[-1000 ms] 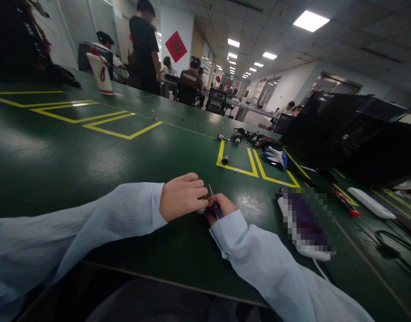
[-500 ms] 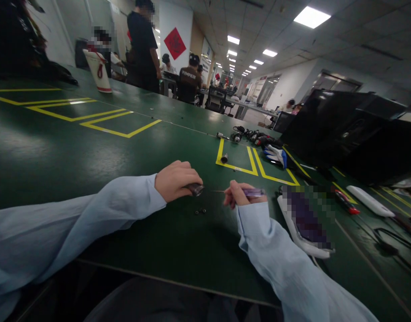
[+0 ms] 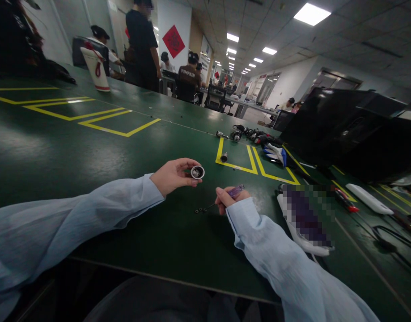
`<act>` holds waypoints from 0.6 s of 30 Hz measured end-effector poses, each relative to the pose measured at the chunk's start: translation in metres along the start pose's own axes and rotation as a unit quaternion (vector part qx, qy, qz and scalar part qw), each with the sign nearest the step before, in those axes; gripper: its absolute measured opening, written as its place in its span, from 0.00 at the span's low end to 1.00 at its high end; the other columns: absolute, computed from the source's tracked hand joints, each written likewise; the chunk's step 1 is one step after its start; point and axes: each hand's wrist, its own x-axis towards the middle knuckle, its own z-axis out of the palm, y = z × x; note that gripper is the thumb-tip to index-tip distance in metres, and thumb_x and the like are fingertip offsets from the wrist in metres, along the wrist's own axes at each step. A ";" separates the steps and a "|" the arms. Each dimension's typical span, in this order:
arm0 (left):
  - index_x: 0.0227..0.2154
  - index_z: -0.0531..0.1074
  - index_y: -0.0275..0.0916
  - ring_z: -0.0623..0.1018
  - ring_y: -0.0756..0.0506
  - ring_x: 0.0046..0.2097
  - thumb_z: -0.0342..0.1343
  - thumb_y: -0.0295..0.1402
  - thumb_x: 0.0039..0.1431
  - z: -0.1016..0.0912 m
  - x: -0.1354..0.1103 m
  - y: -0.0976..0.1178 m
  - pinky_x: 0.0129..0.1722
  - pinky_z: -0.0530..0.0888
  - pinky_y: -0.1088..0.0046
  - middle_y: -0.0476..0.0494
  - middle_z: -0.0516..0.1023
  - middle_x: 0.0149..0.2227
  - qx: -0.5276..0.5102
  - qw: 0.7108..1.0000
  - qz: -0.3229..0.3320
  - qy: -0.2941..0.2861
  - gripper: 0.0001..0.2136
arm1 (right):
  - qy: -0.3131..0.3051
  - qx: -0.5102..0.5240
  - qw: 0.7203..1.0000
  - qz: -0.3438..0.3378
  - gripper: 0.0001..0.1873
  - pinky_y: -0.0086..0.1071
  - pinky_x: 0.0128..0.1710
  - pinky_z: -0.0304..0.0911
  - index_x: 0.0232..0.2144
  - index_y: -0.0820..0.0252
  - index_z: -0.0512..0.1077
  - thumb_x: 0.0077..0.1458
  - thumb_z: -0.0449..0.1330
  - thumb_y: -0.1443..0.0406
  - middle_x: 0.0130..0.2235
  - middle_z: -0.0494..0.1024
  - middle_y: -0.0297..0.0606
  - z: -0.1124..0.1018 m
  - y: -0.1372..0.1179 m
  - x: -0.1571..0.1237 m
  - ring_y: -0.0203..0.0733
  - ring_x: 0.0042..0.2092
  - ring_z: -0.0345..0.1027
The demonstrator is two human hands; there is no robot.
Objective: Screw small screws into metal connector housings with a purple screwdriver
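Note:
My left hand (image 3: 173, 175) is closed round a small dark cylindrical part (image 3: 197, 172), its open ringed end turned toward me, held a little above the green table (image 3: 91, 156). My right hand (image 3: 228, 199) pinches a thin screwdriver with a purple handle (image 3: 235, 192); its tip points down-left at a few tiny dark screws (image 3: 200, 209) lying on the table between my hands. Both forearms are in pale blue sleeves.
A similar small cylinder (image 3: 224, 157) lies in a yellow-taped box ahead, with more parts (image 3: 239, 134) and a blue-white glove (image 3: 275, 155) beyond. A blurred flat device (image 3: 304, 221) and red-handled tool (image 3: 342, 200) lie right. Black cases (image 3: 353, 134) stand far right; a white cup (image 3: 93, 70) and people at the back.
My hands were together over the part; they drew apart, leaving tiny screws on the table. The left hand has turned the cylinder's open end up and the screwdriver tip now points at the screws.

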 end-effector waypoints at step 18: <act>0.36 0.71 0.33 0.77 0.45 0.38 0.59 0.22 0.40 0.019 -0.012 0.005 0.46 0.72 0.59 0.43 0.77 0.37 -0.058 0.993 -0.060 0.085 0.15 | 0.069 0.140 0.984 -0.090 0.16 0.24 0.15 0.52 0.16 0.61 0.67 0.45 0.59 0.55 0.13 0.67 0.29 -0.002 -0.011 -0.008 0.28 0.14 0.56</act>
